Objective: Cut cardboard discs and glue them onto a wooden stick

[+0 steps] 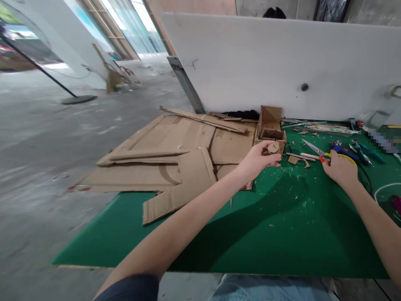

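Observation:
My left hand (258, 159) reaches across the green table (275, 234) and pinches a small round cardboard disc (273, 147) against the front of a small open cardboard box (270, 127). My right hand (340, 169) lies further right with its fingers curled over the yellow and red handles of a pair of scissors (316, 151), whose blades point to the left. Cardboard scraps (296, 160) lie between the two hands.
Flattened cardboard sheets (175, 163) overhang the table's left end. Pliers and other tools (360, 151) lie at the back right, with a white cable (380, 188) near the right edge. A white board (266, 62) stands behind the table. Bare concrete floor (46, 138) stretches left.

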The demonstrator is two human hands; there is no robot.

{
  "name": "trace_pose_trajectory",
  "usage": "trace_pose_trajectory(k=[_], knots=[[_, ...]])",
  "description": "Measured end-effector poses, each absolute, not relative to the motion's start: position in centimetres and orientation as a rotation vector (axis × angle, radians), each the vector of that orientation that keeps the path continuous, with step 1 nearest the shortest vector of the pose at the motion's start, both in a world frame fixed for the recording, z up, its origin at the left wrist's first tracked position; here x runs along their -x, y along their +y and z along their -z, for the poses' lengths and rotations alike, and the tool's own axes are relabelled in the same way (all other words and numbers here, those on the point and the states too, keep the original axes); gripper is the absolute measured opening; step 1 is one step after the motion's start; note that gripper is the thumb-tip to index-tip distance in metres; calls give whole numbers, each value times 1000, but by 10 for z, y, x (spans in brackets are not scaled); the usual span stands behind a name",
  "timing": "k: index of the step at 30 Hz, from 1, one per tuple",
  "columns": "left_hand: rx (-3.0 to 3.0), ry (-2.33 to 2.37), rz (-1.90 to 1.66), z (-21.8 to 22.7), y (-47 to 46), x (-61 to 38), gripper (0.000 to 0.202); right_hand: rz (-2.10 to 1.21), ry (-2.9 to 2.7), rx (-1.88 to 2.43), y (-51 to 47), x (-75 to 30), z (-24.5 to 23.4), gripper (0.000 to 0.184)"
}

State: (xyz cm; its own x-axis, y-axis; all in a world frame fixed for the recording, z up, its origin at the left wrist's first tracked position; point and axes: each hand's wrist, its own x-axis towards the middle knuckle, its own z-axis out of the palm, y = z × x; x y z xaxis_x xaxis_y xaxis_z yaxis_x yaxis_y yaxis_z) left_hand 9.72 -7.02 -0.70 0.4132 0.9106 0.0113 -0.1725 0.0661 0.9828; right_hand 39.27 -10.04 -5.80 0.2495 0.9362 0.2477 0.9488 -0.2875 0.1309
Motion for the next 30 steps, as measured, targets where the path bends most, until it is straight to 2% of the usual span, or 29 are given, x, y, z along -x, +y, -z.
trace_pose_trajectory(k=[6, 9, 10, 12, 15, 16, 18, 21, 26, 30], knots=[[-1382, 770, -871, 6, -70, -95, 31, 388, -1833, 2497, -102, -394, 49, 41], [-1382, 791, -875, 10, -70, -94, 29, 523, -1823, 2293, -108, -386, 40, 44], [-1360, 782, -879, 12, -70, -94, 29, 466, -1813, 2176, -110, -380, 38, 45], [-1327, 771, -874, 16, -71, -97, 31, 35, -1922, 1841, -116, -362, 37, 43], [-1298, 796, -876, 22, -74, -104, 30, -896, -1783, 1371, -126, -326, 46, 43], [-1285, 811, -888, 25, -75, -108, 30, -1108, -1693, 1283, -129, -313, 50, 45], [-1269, 841, -920, 30, -80, -117, 30, -1271, -1577, 1220, -134, -293, 58, 42], [-1299, 888, -916, 39, -88, -128, 31, -1303, -1512, 1215, -136, -279, 66, 35], [-1367, 975, -902, 52, -95, -134, 39, -1127, -1495, 1253, -135, -284, 69, 28], [-1414, 825, -779, 58, -96, -135, 31, -929, -1631, 1273, -136, -289, 70, 19]])
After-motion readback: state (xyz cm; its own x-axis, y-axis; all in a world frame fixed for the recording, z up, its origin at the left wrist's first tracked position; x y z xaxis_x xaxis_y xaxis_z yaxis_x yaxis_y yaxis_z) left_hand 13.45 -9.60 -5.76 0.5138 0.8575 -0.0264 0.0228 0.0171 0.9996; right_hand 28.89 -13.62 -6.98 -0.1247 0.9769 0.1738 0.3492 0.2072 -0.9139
